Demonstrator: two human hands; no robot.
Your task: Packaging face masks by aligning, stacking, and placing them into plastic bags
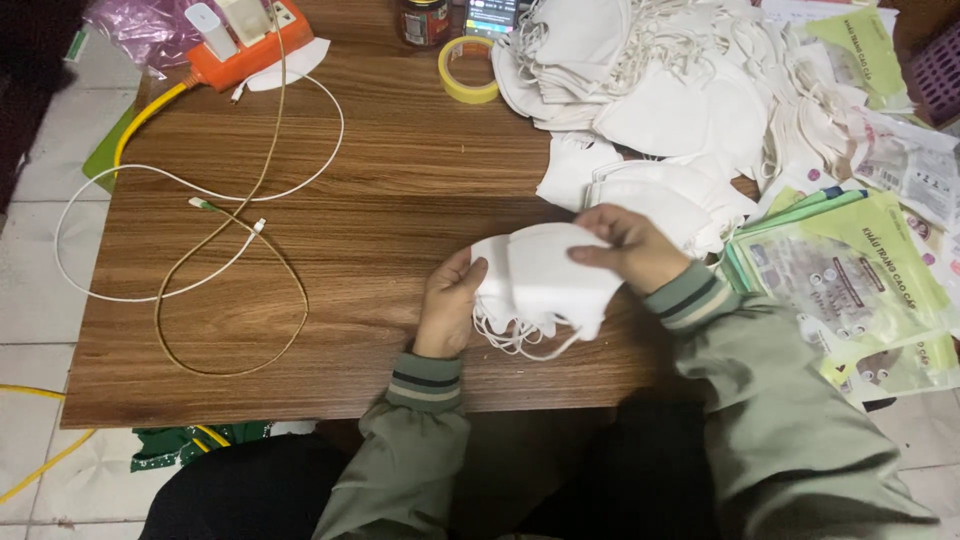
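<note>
We hold a small stack of white face masks [545, 275] over the near edge of the bench [370, 250], right of its middle. Our left hand [450, 305] cups the stack from the left, its fingers wrapped around the edge of the masks, and our right hand [630, 245] pinches the top of the stack from the right, thumb and fingers closed on the uppermost mask. The ear loops [520, 340] hang loose below the stack, toward us. To handle this well, we judge that the left hand should keep the stack squared and steady while the right hand works only the top mask, so the folded edges stay aligned and the loops do not tangle or catch between layers. A light pinch seems best, since the material looks soft and would crease under a hard grip. At the far right corner lies a large heap of loose masks [680, 90], and green printed packets [850, 270] lie fanned along the right edge, just beside our right sleeve. A roll of yellow tape [468, 70] sits near the far edge, and an orange power strip [240, 45] with white and yellow cables [200, 250] fills the left half.
</note>
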